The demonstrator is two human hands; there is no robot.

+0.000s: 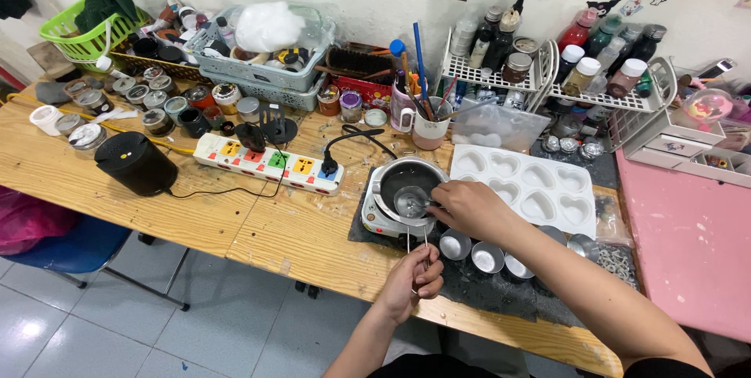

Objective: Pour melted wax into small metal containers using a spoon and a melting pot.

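Head view: right hand dips ladle into pot, handle pointing right

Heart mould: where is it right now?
In the head view the white heart mould lies right of centre on the wooden table, just right of the melting pot and behind the right hand, below the wire bottle racks.
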